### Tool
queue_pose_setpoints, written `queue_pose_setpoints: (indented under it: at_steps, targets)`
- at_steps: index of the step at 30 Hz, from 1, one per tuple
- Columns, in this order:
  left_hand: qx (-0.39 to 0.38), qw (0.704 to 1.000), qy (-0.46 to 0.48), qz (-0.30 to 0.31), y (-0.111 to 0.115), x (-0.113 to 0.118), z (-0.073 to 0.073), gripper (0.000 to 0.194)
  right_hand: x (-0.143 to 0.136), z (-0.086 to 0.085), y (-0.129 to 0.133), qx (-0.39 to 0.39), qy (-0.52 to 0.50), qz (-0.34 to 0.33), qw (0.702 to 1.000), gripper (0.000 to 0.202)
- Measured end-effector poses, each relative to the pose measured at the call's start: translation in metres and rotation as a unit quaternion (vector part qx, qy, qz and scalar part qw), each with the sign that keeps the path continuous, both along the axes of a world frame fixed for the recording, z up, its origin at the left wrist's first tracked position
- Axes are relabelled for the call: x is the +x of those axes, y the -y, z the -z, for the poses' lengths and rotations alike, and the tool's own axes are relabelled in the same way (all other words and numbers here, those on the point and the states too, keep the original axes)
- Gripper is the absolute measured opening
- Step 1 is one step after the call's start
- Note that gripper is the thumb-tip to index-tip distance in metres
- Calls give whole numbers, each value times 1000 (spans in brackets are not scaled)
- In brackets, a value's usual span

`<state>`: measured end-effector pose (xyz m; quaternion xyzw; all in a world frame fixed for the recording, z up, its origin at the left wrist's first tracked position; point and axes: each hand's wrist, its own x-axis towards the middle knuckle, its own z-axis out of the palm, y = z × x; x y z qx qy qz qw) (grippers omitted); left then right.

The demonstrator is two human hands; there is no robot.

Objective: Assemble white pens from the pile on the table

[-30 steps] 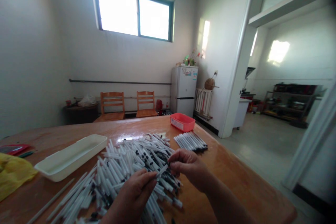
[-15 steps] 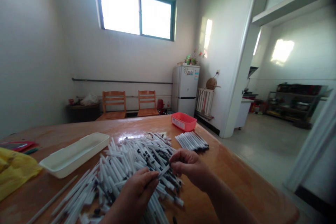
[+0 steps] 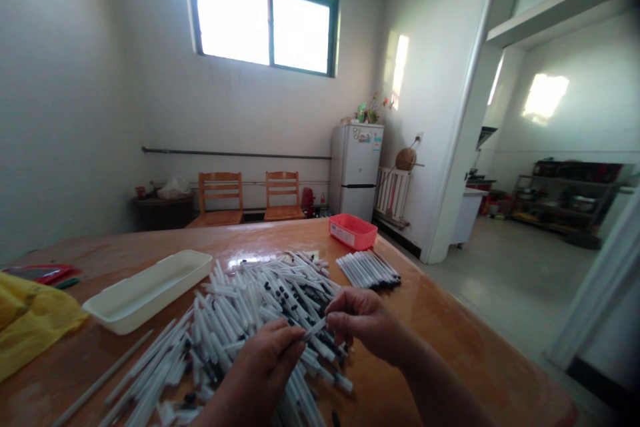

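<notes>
Between my two hands is a pale, translucent pen (image 3: 315, 329), tilted up to the right. My left hand (image 3: 267, 360) is closed on its lower end, thumb and forefinger pinched together. The fingers of my right hand (image 3: 357, 315) pinch the upper end; the very tip is hidden in them. Below and beyond both hands spreads a loose heap of white and clear pen parts (image 3: 235, 307), with small black pieces scattered among them. Past my right hand lies a neat row of pens (image 3: 367, 269), side by side, their black ends toward me.
A long cream tray (image 3: 150, 290) stands left of the heap. At the table's far edge sits a red plastic basket (image 3: 353, 232). A yellow bag (image 3: 35, 320) lies at the left on the wooden table (image 3: 450, 353). Two chairs (image 3: 220, 197) and a fridge (image 3: 357, 160) stand beyond.
The view has shifted slightly, so everything sits a little further right. Both hands keep their hold on the pen with hardly any movement.
</notes>
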<state>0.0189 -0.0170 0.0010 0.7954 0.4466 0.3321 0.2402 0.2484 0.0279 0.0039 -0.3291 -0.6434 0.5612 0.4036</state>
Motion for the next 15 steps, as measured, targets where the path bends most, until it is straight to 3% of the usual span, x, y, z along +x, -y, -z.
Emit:
queue_pose_setpoints:
  at_steps: [4,9,15]
  targets:
    - [16,1000,-26,8,0,1,-2,29,0,-2,2,27,53,16,998,37]
    - [44,998,-43,-5,1,4,-2,27,-6,-1,1,124,112,38,985,49]
    - [46,999,-27,-7,2,3,0,26,-9,3,-1,105,101,25,989,58]
